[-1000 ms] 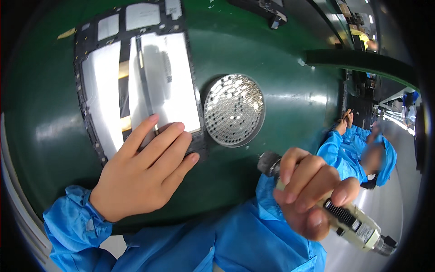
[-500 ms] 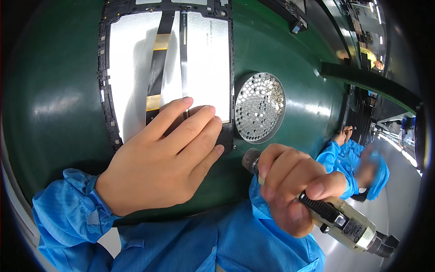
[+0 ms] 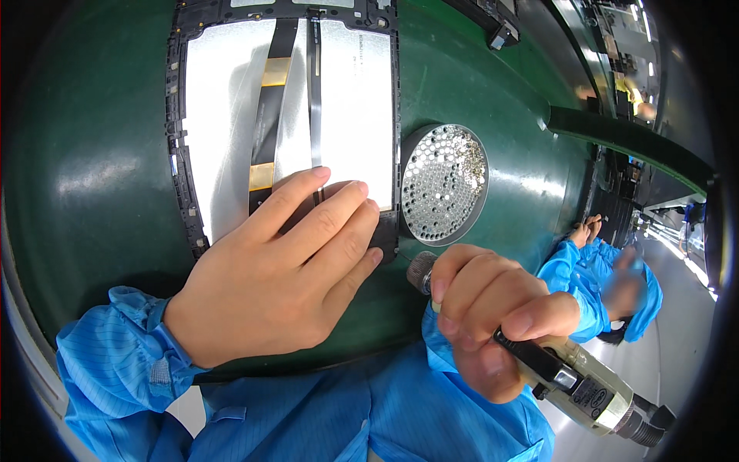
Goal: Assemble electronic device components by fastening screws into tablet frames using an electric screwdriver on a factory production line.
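Observation:
My left hand (image 3: 273,273) lies flat with fingers stretched over the lower part of a tablet-like device chassis (image 3: 358,115), a silver back in a black frame with a dark ribbon cable (image 3: 266,127) and gold-coloured patches. My right hand (image 3: 500,316) is wrapped round a cream electric screwdriver (image 3: 589,377), thumb on its black lever. Its knurled metal nose (image 3: 420,272) points left toward the chassis's lower right corner. The thin bit is barely visible, and I cannot tell whether its tip touches there.
Right of the chassis stands a round dish (image 3: 445,185) holding many small screws in a perforated plate. All this rests on a green mat (image 3: 85,185). A dark device (image 3: 500,31) sits at the far edge. A co-worker in blue (image 3: 585,285) is at the right.
My right hand and the screwdriver have shifted slightly left. The chassis and the dish appear nudged a little to the right in view; my left hand stays on the chassis.

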Motion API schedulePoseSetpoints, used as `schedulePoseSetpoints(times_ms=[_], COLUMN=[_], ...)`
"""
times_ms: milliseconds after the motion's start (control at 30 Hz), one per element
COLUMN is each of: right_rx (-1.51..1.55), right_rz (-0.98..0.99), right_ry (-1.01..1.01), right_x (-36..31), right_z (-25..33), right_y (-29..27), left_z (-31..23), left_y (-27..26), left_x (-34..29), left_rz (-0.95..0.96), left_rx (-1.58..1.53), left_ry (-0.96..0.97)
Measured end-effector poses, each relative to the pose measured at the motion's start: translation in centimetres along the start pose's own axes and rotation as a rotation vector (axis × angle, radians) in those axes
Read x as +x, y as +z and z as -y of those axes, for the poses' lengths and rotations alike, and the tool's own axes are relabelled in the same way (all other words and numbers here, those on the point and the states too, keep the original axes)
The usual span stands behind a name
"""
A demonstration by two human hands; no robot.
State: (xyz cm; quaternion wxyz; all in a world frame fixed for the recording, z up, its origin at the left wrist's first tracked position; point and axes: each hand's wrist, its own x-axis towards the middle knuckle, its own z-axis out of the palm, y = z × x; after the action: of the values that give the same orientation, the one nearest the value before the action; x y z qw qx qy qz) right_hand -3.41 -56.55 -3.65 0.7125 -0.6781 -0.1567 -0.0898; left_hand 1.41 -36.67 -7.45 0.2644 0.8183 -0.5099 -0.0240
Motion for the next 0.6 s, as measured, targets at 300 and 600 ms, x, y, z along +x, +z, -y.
schedulePoseSetpoints(times_ms=[300, 600], right_rx=[-0.016, -0.01], right_rz=[0.021, -0.224], right_ry=[-0.022, -0.085], right_x=[0.2, -0.7], right_z=[-0.1, 1.7], right_y=[-0.5, -7.2], left_z=[-0.1, -1.1], left_y=[-0.4, -0.8], left_x=[0.6, 0.4], left_rz=[0.001, 0.082], left_rx=[-0.008, 0.018], left_ry=[0.019, -0.018])
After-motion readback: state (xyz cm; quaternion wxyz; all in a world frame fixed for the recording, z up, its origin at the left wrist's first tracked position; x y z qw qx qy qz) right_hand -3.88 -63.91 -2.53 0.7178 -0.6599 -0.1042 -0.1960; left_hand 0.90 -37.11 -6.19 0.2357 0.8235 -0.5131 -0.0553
